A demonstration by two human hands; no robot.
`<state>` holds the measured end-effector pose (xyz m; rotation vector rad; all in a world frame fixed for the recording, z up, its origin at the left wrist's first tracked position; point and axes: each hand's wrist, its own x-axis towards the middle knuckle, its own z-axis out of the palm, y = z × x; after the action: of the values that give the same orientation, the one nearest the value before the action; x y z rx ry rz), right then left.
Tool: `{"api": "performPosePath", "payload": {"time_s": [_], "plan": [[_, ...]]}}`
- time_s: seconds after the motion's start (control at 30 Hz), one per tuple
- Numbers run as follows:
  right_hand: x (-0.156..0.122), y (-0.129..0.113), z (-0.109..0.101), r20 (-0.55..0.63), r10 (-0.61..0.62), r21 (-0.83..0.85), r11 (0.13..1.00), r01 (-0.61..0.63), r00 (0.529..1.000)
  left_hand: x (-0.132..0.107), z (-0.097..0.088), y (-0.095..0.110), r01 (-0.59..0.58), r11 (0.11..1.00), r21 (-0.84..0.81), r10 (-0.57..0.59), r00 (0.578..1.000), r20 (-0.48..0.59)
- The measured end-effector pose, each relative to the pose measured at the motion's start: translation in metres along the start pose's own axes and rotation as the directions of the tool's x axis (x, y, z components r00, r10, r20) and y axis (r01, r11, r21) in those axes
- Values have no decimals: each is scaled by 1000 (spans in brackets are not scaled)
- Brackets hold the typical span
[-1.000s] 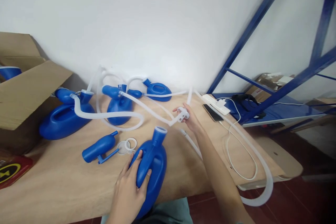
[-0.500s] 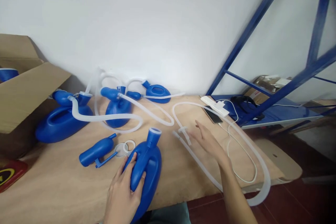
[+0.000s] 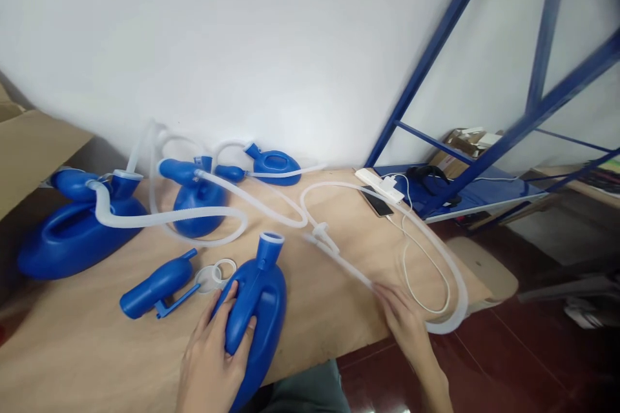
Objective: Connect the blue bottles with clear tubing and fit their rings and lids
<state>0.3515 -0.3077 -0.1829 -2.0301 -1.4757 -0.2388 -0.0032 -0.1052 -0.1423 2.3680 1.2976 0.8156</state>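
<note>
My left hand (image 3: 213, 348) is wrapped round the handle of a blue plastic urinal bottle (image 3: 271, 316), whose white-rimmed mouth points up and away from me. My right hand (image 3: 400, 313) is closed on a long translucent tube (image 3: 351, 269) near the table's front edge. The tube loops out to the right and back over the table. Beside its free end lies a white plastic connector (image 3: 327, 237). Left of the bottle are a blue spouted funnel piece (image 3: 162, 285) with a thin arm and two pale rings (image 3: 225, 270).
Several blue bottles with tubes stand along the wall, one large bottle (image 3: 80, 232) at left. A cardboard box (image 3: 39, 148) sits far left. At right are a power strip (image 3: 380, 185), a phone (image 3: 376, 202), a white cable (image 3: 405, 264) and a blue metal rack (image 3: 426, 58).
My right hand has come down from beside the connector and closed on the tube nearer the front edge. The tube's loop has shifted. My left hand stays on the bottle; the view turned right.
</note>
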Motion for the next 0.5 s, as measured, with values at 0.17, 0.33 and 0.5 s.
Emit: {"api": "performPosePath", "payload": {"time_s": [0.17, 0.33, 0.5], "plan": [[61, -14, 31, -148, -71, -82, 995, 59, 986, 0, 1, 1, 16, 1000, 0, -16, 1000, -11], [93, -5, 74, -108, -43, -98, 995, 33, 993, -1, 0, 2, -1, 1000, -3, 1, 999, -32], [89, 1, 74, -115, -38, -34, 999, 34, 993, 1, 0, 2, -32, 999, 1, 32, 998, -46]]}}
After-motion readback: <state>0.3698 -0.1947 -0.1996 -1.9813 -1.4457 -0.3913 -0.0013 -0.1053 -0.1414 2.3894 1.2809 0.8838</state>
